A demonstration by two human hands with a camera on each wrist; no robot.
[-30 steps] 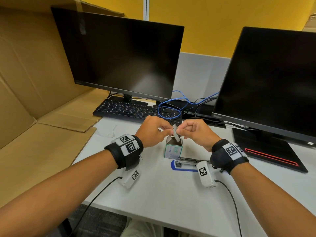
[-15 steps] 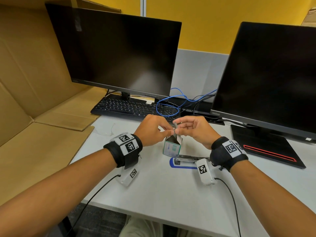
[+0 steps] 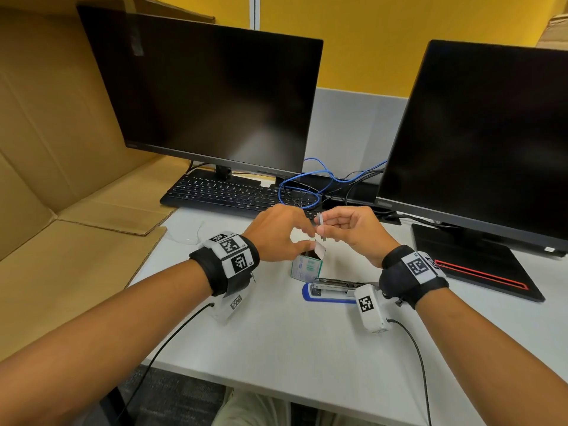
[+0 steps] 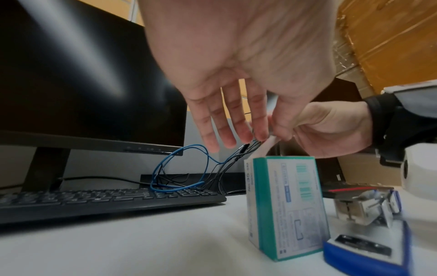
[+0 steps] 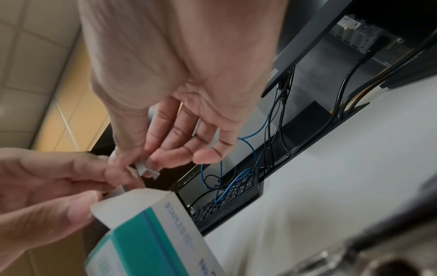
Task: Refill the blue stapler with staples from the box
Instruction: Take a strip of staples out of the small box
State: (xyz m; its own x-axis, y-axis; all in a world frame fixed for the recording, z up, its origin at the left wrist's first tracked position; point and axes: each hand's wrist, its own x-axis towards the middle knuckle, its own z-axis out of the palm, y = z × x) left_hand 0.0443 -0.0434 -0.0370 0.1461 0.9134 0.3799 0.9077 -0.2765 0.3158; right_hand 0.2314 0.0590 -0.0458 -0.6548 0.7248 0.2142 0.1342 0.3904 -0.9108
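A short grey staple strip (image 3: 320,222) (image 5: 143,170) stands nearly upright over the box, pinched between the thumb and forefinger of my right hand (image 3: 324,233) (image 5: 141,162). The teal and white staple box (image 3: 305,267) (image 4: 288,205) (image 5: 165,233) stands on end on the white desk with its top open. My left hand (image 3: 307,241) (image 4: 272,137) hovers right above it, thumb and forefinger pinching the pale box flap (image 4: 262,149), the other fingers straight. The blue stapler (image 3: 330,298) (image 4: 369,248) lies opened flat in front of the box, metal magazine exposed.
Two dark monitors stand behind, with a black keyboard (image 3: 233,195) and a loop of blue cable (image 3: 295,192) under them. A black monitor base (image 3: 473,265) with a red line lies at right. Flattened cardboard (image 3: 76,241) covers the left. The desk's front edge (image 3: 276,385) is near.
Both hands pinched the strip together before. Now my right hand alone holds it, turned more upright, and my left hand has dropped slightly onto the box flap.
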